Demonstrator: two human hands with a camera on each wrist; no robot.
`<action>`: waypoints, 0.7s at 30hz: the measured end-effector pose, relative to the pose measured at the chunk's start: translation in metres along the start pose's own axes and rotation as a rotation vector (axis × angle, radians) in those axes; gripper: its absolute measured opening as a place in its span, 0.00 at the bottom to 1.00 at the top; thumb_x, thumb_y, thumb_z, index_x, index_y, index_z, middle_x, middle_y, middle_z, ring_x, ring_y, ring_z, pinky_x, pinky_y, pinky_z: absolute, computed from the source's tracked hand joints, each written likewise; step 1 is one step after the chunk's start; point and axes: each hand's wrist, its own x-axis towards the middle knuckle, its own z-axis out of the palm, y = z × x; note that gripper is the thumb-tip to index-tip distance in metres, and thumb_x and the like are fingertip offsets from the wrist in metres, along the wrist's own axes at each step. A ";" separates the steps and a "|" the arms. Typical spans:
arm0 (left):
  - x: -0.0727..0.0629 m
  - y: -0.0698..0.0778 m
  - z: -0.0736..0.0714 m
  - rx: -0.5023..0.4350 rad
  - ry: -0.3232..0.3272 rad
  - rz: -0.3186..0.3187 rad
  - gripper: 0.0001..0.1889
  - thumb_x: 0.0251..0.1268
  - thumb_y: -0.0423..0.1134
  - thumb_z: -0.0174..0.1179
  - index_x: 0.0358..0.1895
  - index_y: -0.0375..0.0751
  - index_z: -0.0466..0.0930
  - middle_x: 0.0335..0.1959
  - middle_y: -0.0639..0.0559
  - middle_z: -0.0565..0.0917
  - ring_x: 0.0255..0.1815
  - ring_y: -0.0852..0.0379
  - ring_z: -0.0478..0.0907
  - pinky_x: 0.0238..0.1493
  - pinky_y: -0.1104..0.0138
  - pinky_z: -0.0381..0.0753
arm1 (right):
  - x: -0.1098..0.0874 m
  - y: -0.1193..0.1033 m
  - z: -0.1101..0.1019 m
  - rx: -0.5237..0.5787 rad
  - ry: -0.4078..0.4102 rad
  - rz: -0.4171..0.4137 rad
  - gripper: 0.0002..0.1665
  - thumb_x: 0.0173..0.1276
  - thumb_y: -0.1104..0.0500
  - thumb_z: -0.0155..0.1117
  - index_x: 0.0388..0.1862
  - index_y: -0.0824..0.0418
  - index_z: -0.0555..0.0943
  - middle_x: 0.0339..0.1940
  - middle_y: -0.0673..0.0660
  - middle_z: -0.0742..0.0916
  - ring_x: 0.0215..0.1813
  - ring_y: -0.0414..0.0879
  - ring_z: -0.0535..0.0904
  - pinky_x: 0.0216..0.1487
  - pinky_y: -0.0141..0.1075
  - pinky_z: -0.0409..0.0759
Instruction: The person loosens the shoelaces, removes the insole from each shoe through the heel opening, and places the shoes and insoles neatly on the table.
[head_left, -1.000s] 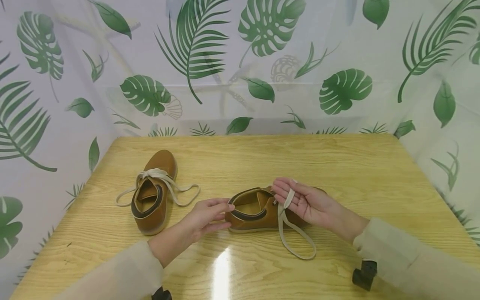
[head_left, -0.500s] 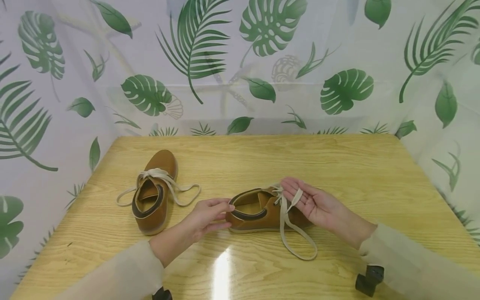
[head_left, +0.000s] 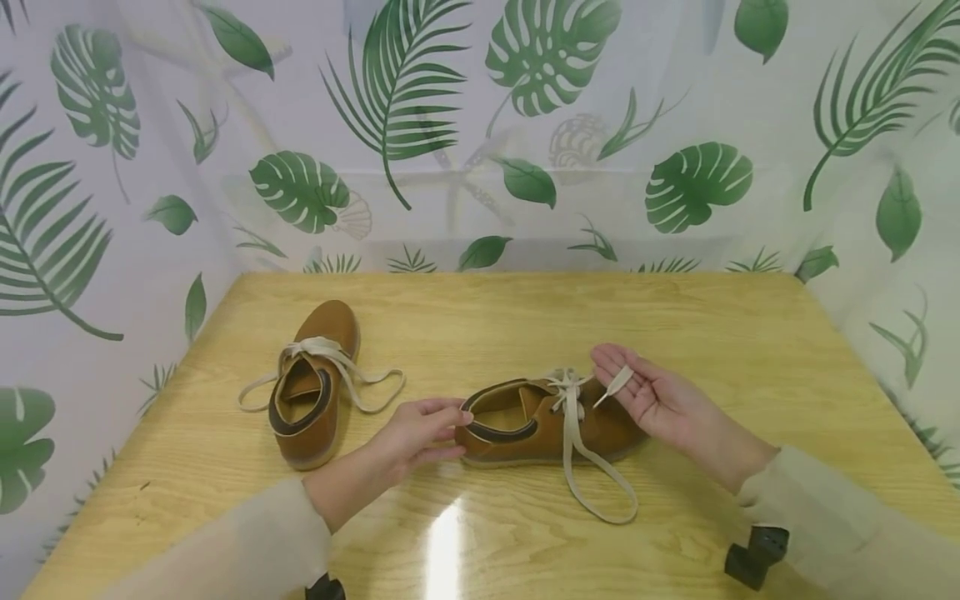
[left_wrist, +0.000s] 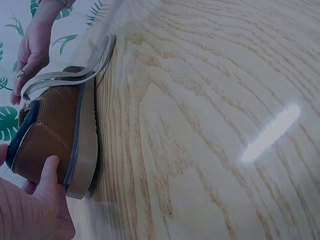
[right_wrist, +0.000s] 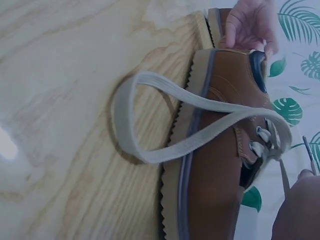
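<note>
A brown leather shoe (head_left: 600, 433) lies sole-down on the wooden table, its toe pointing right. My left hand (head_left: 412, 429) grips its heel, thumb at the dark collar and fingers on the heel's side, as the left wrist view also shows. Over the front of the shoe is my right hand (head_left: 667, 408), palm turned up, holding a cream shoelace end (head_left: 618, 380) across its fingers with the tip poking out. From the knot at the eyelets, one long lace loop (right_wrist: 125, 120) hangs down the near side onto the table. The right hand covers part of the toe.
A matching brown shoe (head_left: 322, 429) stands at the left, toe pointing away, its laces tied with loops spread to both sides. Behind and beside the table (head_left: 450, 317) hangs a white cloth (head_left: 420, 217) printed with green leaves.
My right hand has moved right, away from the eyelets, with the lace end in its fingers; more of the knot now shows. The left hand stays on the heel.
</note>
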 end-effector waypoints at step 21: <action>0.000 -0.002 0.001 -0.003 -0.010 0.010 0.25 0.59 0.34 0.58 0.61 0.31 0.71 0.67 0.33 0.64 0.66 0.30 0.62 0.51 0.61 0.84 | -0.008 -0.034 -0.007 0.038 0.134 -0.169 0.36 0.74 0.64 0.48 0.75 0.45 0.51 0.54 0.65 0.82 0.70 0.43 0.63 0.73 0.33 0.60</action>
